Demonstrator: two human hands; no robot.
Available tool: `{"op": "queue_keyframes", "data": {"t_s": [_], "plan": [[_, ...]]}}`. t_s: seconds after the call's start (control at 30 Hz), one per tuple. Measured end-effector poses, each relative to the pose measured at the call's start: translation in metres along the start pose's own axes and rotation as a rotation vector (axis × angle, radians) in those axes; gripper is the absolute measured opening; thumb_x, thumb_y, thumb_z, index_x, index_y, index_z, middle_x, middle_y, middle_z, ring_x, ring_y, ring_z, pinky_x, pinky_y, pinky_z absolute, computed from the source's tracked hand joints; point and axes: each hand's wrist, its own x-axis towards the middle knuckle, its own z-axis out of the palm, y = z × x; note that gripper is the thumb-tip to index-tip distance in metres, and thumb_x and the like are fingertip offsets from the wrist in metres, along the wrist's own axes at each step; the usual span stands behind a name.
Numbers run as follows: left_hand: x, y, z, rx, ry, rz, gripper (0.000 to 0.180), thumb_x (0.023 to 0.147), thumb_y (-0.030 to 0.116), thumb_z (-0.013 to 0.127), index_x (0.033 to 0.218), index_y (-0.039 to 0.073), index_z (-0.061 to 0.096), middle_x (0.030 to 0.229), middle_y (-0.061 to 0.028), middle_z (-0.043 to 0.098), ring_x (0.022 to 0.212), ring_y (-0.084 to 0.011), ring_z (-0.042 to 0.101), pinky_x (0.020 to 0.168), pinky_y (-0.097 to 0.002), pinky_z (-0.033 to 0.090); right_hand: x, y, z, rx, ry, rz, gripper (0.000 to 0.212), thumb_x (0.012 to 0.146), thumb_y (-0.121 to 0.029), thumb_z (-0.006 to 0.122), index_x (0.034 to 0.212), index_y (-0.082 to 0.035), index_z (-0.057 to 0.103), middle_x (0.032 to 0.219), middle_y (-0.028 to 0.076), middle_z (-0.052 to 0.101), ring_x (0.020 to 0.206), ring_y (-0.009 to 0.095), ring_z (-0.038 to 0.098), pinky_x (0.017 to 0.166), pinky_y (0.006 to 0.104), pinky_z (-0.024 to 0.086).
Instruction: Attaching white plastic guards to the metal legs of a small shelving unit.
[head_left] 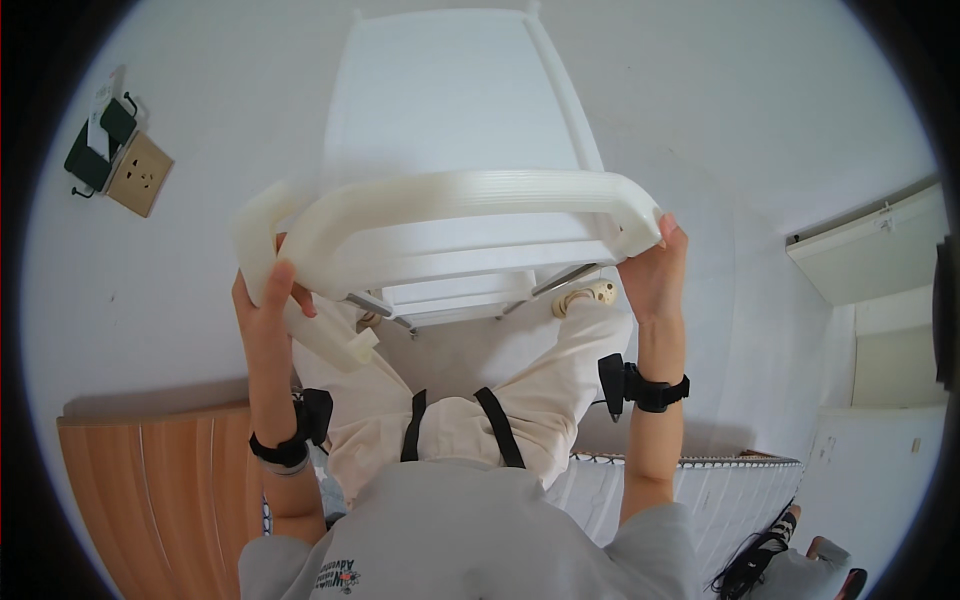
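Observation:
A long cream-white ribbed strip, which looks like soft edge guard, runs across the near end of a white tiered cart. It bends at both corners. At the left corner the strip loops back, and its loose tail hangs down over my left leg. My left hand is closed round the loop, thumb on the near side. At the other corner, my right hand grips the strip's right end, fingertips at its outer edge and the palm partly under it. Whether the strip touches the cart's edge I cannot tell.
Metal legs and lower shelves of the cart show between my feet. A wall socket and a dark green holder are at the far left. A wood-grained panel stands at the lower left, white cabinets at the right.

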Motion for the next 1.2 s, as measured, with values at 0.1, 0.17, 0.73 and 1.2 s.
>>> {"op": "queue_keyframes", "data": {"t_s": [0.1, 0.17, 0.73, 1.2], "plan": [[0.001, -0.003, -0.001, -0.017, 0.004, 0.024, 0.04, 0.079, 0.026, 0.056, 0.103, -0.006, 0.05, 0.071, -0.0063, 0.055, 0.048, -0.0086, 0.045, 0.046, -0.0214, 0.036, 0.0, 0.004, 0.003, 0.023, 0.043, -0.037, 0.053, 0.078, -0.04, 0.042, 0.112, 0.0, 0.047, 0.113, 0.011, 0.049, 0.107, 0.024, 0.043, 0.09, 0.0372, 0.034], [0.001, -0.005, -0.003, -0.038, -0.004, 0.028, 0.041, 0.079, 0.026, 0.057, 0.103, -0.006, 0.05, 0.071, -0.0066, 0.055, 0.048, -0.0089, 0.045, 0.045, -0.0215, 0.036, 0.001, 0.008, 0.001, 0.048, 0.052, -0.052, 0.052, 0.078, -0.039, 0.042, 0.111, 0.0, 0.047, 0.112, 0.012, 0.049, 0.107, 0.024, 0.044, 0.09, 0.0371, 0.034], [-0.004, -0.011, -0.011, 0.227, -0.042, -0.166, 0.044, 0.064, 0.005, 0.071, 0.103, -0.002, 0.051, 0.078, -0.0039, 0.057, 0.066, -0.0095, 0.054, 0.057, -0.0231, 0.045, 0.0, 0.02, -0.013, 0.146, -0.018, -0.025, 0.066, 0.082, -0.053, 0.038, 0.124, -0.002, 0.036, 0.126, 0.011, 0.038, 0.119, 0.024, 0.033, 0.098, 0.0386, 0.025], [-0.018, -0.037, -0.015, 0.179, -0.096, -0.323, 0.044, 0.069, 0.009, 0.068, 0.107, 0.001, 0.048, 0.085, -0.0043, 0.057, 0.069, -0.0083, 0.053, 0.059, -0.0224, 0.045, -0.019, 0.107, -0.048, -0.358, 0.178, -0.104, 0.022, 0.08, -0.011, 0.056, 0.1, -0.002, 0.051, 0.084, 0.001, 0.051, 0.08, 0.009, 0.046, 0.075, 0.0241, 0.038]]}}
